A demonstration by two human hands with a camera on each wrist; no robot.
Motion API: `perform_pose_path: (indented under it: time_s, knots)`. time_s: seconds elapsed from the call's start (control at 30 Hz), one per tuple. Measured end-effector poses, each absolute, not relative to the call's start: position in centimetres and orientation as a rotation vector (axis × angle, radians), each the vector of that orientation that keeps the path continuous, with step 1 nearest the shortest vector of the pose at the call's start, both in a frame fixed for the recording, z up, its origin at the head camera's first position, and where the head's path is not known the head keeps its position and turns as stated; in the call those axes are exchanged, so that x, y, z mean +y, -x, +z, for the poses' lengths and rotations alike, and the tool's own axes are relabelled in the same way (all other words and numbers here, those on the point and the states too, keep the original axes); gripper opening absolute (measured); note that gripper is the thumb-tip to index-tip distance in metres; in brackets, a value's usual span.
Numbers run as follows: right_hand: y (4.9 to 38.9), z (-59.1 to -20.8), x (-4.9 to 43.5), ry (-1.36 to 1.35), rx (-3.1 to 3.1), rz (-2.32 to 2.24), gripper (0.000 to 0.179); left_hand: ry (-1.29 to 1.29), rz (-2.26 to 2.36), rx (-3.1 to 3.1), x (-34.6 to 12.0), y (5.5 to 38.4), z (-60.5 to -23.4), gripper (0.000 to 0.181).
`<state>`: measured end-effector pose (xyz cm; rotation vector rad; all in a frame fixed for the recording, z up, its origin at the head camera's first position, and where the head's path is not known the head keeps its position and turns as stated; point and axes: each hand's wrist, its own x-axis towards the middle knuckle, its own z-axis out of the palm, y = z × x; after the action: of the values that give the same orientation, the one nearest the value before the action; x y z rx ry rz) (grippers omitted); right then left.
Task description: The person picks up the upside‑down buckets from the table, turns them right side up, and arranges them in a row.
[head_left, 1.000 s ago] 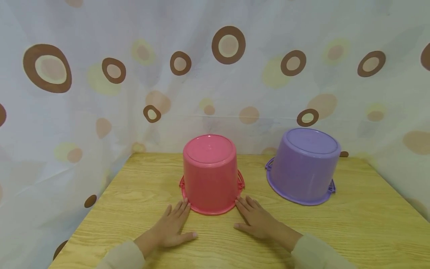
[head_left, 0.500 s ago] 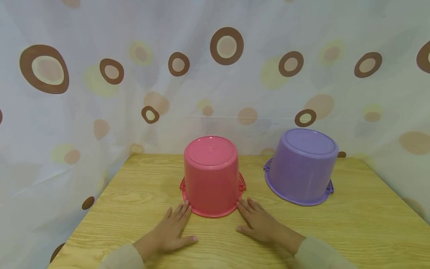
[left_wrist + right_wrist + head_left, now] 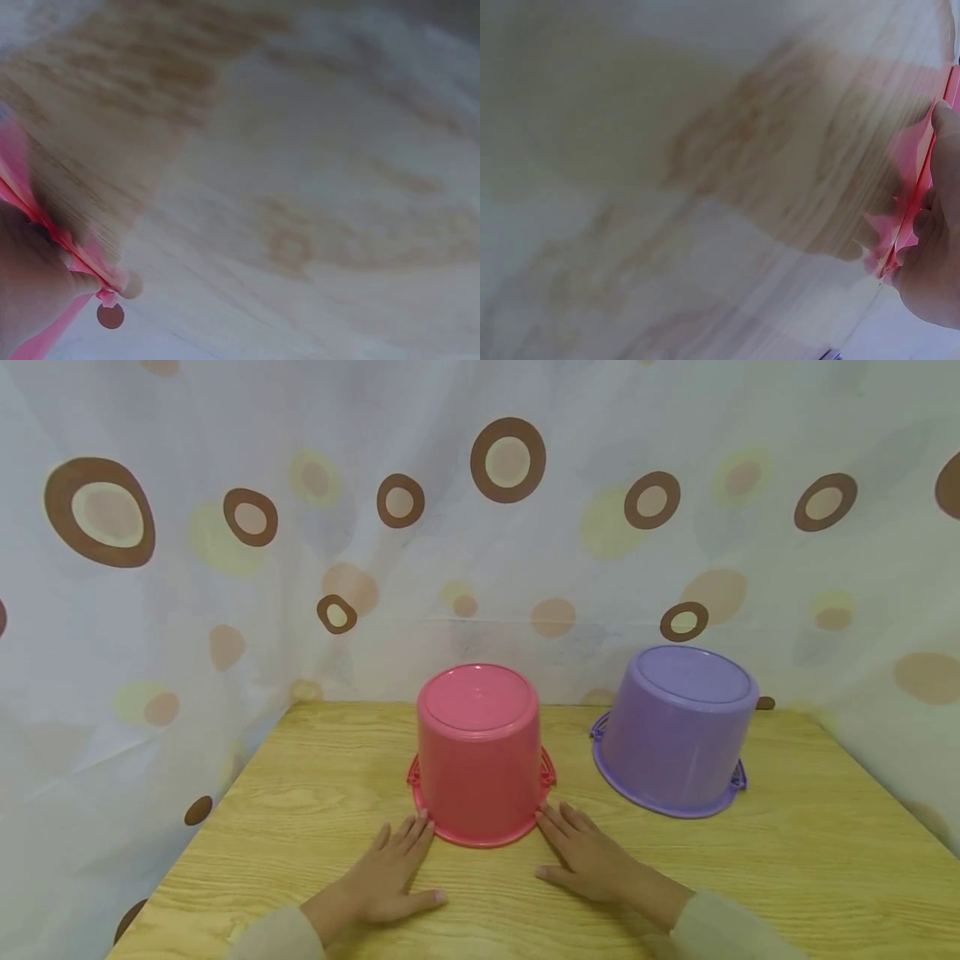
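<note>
An upside-down pink bucket (image 3: pixel 480 768) stands on the wooden table, its base facing up and its handle at the rim. At its front left, my left hand (image 3: pixel 386 877) lies with straight fingers, fingertips right at the rim and thumb spread inward. My right hand (image 3: pixel 588 856) mirrors it at the front right, fingers straight against the rim. Part of the pink bucket (image 3: pixel 45 225) shows beside my left hand (image 3: pixel 34 281) in the left wrist view. In the right wrist view, my right hand (image 3: pixel 937 225) is at the red rim (image 3: pixel 926 169).
A purple bucket (image 3: pixel 678 735), also upside down, stands on the right, farther back. The wooden table (image 3: pixel 300 810) reaches back to a curtain (image 3: pixel 450 552) printed with brown rings, which also hangs at both sides.
The pink bucket has shifted slightly to the right and toward me, with both hands moving along at its rim. The purple bucket stays in place.
</note>
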<state>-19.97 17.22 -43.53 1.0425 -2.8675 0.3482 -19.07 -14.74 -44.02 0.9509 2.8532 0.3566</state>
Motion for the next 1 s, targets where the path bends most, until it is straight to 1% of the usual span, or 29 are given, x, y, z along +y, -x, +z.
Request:
perform_pose_path:
  time_s: [0.27,0.43,0.77,1.0]
  knots:
    - [20.1,-43.6,17.6,-1.049,-2.893,0.382,0.072,-1.013,0.322,2.850,-14.8,19.3,-44.0,0.090]
    - [20.8,-43.7,18.1,-1.025,-2.853,0.366,0.075,-1.073,0.289,2.922,-15.3,20.1,-44.1,0.091]
    - [22.8,-43.4,19.1,-0.929,-2.834,0.448,0.087,-1.076,0.289,3.082,-16.2,22.6,-44.0,0.093]
    - [23.7,-43.5,19.1,-0.886,-2.888,0.461,0.093,-1.005,0.316,3.083,-16.3,23.5,-44.0,0.096]
